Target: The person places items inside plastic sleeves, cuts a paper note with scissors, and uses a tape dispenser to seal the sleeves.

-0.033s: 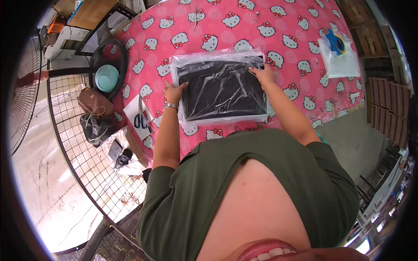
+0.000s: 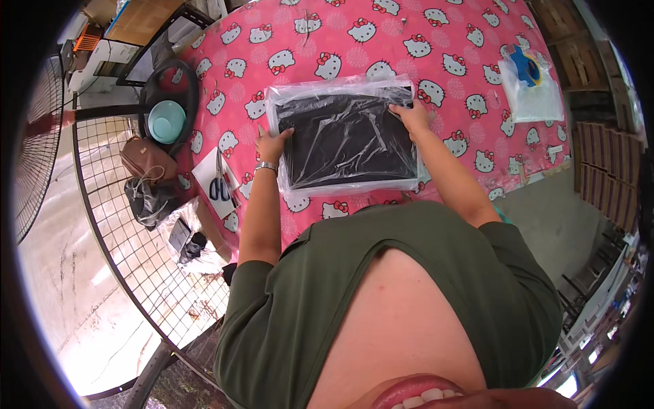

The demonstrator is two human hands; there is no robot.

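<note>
A flat black rectangular piece in a clear plastic bag lies in front of me on a pink tablecloth with a printed cat-face pattern. My left hand, with a metal band on its wrist, grips the bag's left edge, thumb on top. On the opposite edge, near the far right corner, my right hand holds it the same way. The fingers at the edges are partly hidden. Wrinkled film with bright reflections covers the black surface, and a pale plastic margin shows around it. What the black piece is, I cannot tell.
Left of the bag, scissors lie on a white sheet. Beyond them are a brown pouch, a teal bowl and a fan beside a wire grid. A stack of clear bags with a blue-and-yellow item lies at the far right.
</note>
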